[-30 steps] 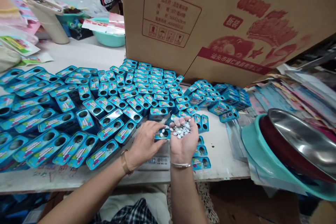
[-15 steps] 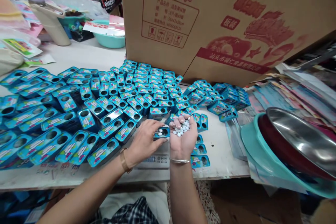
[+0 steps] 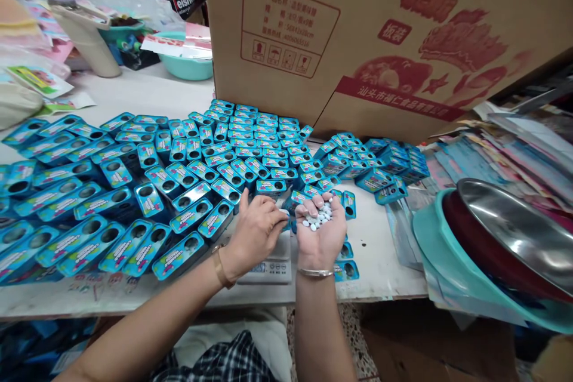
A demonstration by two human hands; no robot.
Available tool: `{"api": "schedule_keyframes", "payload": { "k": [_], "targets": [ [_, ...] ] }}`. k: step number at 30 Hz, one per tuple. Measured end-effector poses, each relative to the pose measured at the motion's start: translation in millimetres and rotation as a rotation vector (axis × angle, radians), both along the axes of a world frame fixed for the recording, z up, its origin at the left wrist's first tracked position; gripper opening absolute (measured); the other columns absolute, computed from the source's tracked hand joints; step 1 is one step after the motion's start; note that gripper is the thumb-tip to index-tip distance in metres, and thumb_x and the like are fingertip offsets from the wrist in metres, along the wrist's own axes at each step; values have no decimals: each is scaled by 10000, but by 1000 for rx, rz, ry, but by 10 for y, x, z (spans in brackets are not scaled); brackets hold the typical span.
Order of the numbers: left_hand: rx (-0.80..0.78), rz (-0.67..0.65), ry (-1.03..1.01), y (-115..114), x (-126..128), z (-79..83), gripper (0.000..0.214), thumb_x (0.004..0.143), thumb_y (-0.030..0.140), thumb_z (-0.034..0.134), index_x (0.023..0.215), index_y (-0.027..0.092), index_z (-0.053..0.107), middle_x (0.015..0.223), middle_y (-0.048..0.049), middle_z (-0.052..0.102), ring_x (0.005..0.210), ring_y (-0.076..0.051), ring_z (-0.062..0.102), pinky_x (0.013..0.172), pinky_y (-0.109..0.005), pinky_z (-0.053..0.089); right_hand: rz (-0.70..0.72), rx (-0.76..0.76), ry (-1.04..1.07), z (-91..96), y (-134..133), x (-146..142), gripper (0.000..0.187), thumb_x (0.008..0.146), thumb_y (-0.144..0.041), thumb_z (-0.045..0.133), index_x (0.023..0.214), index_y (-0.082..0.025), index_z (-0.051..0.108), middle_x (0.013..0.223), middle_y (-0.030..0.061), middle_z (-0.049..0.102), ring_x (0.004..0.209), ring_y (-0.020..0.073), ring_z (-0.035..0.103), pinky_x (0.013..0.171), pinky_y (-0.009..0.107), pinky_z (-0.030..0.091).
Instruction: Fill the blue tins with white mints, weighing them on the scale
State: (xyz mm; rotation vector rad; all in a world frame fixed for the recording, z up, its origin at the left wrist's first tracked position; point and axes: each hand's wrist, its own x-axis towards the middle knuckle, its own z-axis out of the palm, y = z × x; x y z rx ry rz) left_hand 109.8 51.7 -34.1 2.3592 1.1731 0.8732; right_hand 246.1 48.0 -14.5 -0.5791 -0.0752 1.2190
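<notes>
My right hand (image 3: 319, 243) is cupped palm up, with fingers curled over a small heap of pale blue and white candies (image 3: 323, 218). Beside it, my left hand (image 3: 256, 225) has its fingertips pinched on what looks like one or two of these candies. Under the left fingertips a blue tin (image 3: 292, 224) shows only in part. Below that hand lies a small white digital scale (image 3: 280, 274), its display partly covered. Many blue tins (image 3: 174, 256) with a round hole in the top stand close together to the left and behind.
A large cardboard box (image 3: 286, 24) stands at the back. On the right, a steel bowl (image 3: 514, 227) rests over a turquoise basin (image 3: 432, 239), near stacked printed sheets (image 3: 505, 158). Another turquoise bowl (image 3: 188, 68) and a beige tumbler (image 3: 92, 42) stand at the back left.
My left hand has turned and drawn its fingers together, hiding most of the tin that showed before. My right hand has shifted slightly right with the candies.
</notes>
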Motion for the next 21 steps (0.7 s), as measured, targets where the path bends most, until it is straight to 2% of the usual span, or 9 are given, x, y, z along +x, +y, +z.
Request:
{"api": "schedule_keyframes", "payload": {
  "k": [4, 6, 9, 15, 21],
  "targets": [
    [-23, 74, -181, 50, -60, 80, 125, 900, 235, 540, 892, 242, 664, 939, -6, 673, 1011, -190, 564, 1103, -526, 186, 3, 3, 24, 16, -13, 25, 119, 855, -271, 500, 764, -198, 478, 609, -89, 418, 462, 44, 370, 496, 197, 381],
    [-20, 138, -297, 51, -157, 114, 102, 892, 228, 559, 893, 233, 660, 926, -10, 675, 997, -185, 576, 1063, -467, 283, 8, 1, 53, 20, -19, 39, 124, 861, -271, 496, 763, -199, 473, 612, -88, 418, 465, 43, 375, 495, 194, 381],
    [-23, 164, -413, 15, -300, 140, 81, 869, 212, 596, 913, 219, 663, 911, -25, 668, 975, -184, 585, 966, -388, 397, 46, 10, 134, 21, -19, 50, 157, 889, -271, 450, 754, -194, 467, 603, -83, 411, 467, 46, 377, 492, 194, 386],
    [-99, 146, -445, -93, -424, 139, 104, 863, 192, 601, 952, 205, 655, 946, -36, 640, 939, -172, 586, 880, -331, 455, 135, 22, 294, 19, -7, 72, 230, 924, -262, 369, 730, -186, 465, 601, -64, 429, 502, 55, 423, 493, 180, 421],
    [-119, 89, -408, -152, -382, 165, 163, 871, 196, 595, 1028, 211, 637, 970, -36, 636, 930, -164, 582, 841, -308, 470, 37, -77, 286, 58, -55, 50, 258, 930, -254, 371, 724, -183, 509, 621, -46, 521, 577, 63, 539, 653, 236, 542]
  ]
}}
